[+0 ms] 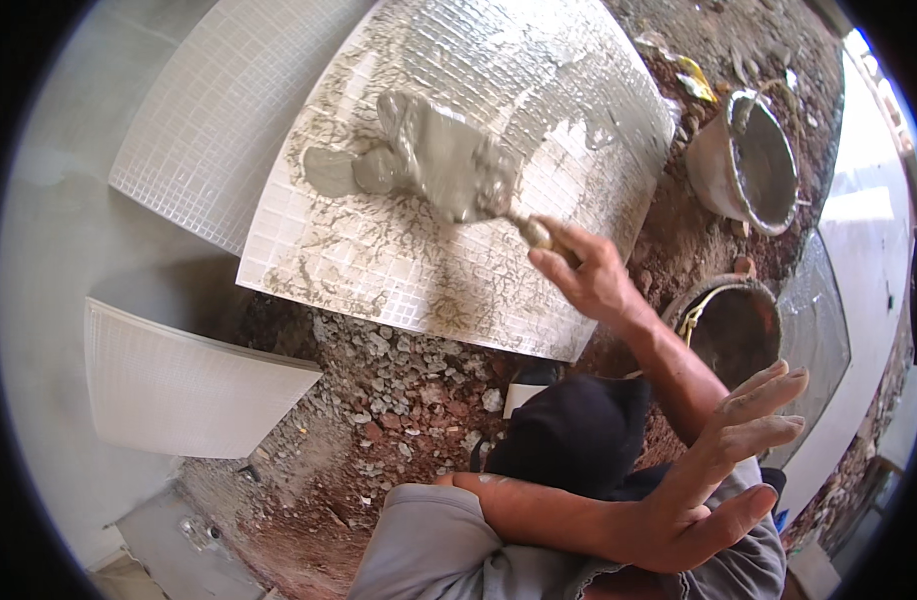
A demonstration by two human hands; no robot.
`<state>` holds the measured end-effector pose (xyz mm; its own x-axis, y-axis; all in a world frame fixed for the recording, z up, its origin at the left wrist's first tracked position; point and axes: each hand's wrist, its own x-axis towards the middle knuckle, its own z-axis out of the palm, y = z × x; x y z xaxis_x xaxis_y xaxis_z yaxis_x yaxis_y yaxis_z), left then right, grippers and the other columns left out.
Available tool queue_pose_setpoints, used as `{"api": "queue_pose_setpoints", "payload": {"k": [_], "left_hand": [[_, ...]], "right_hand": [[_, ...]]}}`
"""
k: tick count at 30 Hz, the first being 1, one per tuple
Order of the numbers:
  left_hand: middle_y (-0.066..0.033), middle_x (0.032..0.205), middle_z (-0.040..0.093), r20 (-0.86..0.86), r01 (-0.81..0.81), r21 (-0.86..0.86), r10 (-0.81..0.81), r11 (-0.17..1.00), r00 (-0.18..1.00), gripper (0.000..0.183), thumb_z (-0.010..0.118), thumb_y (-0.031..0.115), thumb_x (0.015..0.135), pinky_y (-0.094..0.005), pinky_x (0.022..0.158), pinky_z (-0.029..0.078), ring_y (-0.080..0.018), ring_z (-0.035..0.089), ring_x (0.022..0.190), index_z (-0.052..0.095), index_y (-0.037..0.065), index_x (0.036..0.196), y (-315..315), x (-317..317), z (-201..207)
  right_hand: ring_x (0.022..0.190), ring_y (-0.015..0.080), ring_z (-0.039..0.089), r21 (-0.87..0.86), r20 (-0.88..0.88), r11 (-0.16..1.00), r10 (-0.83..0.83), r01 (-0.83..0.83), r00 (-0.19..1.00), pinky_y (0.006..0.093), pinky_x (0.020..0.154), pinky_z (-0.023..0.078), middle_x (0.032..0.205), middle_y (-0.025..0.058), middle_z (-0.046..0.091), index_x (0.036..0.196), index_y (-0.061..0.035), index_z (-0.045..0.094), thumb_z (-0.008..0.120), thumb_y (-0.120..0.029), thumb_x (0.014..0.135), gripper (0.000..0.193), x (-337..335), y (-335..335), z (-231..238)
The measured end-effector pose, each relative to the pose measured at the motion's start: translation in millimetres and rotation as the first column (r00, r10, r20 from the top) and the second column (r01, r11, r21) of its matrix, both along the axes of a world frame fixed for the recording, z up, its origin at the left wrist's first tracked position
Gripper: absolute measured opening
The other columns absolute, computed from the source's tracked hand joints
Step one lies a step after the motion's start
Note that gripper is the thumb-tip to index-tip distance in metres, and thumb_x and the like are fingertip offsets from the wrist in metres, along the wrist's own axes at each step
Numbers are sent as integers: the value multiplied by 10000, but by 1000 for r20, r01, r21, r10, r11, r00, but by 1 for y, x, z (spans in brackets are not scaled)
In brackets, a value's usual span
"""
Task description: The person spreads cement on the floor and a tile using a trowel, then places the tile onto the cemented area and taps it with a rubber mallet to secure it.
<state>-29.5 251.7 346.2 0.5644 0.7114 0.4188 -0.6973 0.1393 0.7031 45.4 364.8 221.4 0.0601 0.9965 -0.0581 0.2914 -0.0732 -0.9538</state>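
Note:
My right hand (594, 270) grips the handle of a trowel (534, 232). Its blade is buried under thick wet grey mortar (449, 165), over the middle of a large white tile (309, 235) with a grid-patterned back. Wet mortar coats much of the tile's far part, while thin smears mark the near part, where the grid still shows. My left forearm crosses in front of me to the right. At its end my left hand (714, 480) is raised with fingers spread, dusted with grey and holding nothing.
A second gridded tile (214, 120) lies at the far left, and stacked tiles (194, 385) stand nearer, by the pale wall. To the right are a mortar-stained bucket (714, 165) and another bucket (679, 312) with a rope handle. Gravel and reddish soil (379, 430) cover the ground.

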Motion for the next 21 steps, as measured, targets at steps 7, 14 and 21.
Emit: {"api": "queue_pose_setpoints", "payload": {"k": [7,14,21], "left_hand": [[-262,1535,203,-34,101,-28,-102,994,994,503,504,82,923,-523,1153,74,-395,70,1465,357,4,1398,1,-3,2],[-262,1345,469,27,-36,-36,37,999,999,314,554,95,876,-495,1099,294,-370,415,1304,563,-49,1154,-22,19,2],[-295,1233,534,-53,138,-177,-150,974,987,219,599,28,823,-535,1029,383,-398,523,1180,597,-56,1025,-24,9,6]], "right_hand": [[665,152,579,-99,-82,966,-249,240,965,330,607,481,772,76,609,1271,2,557,608,-251,937,422,-18,-44,-58],[650,180,602,-227,-400,974,-115,24,909,364,585,496,814,74,633,1299,-14,543,565,-314,956,455,-59,-74,-56],[758,338,628,-127,71,960,-242,249,968,427,677,511,895,156,609,1305,-77,528,631,-283,908,459,-57,-107,-82]]}}
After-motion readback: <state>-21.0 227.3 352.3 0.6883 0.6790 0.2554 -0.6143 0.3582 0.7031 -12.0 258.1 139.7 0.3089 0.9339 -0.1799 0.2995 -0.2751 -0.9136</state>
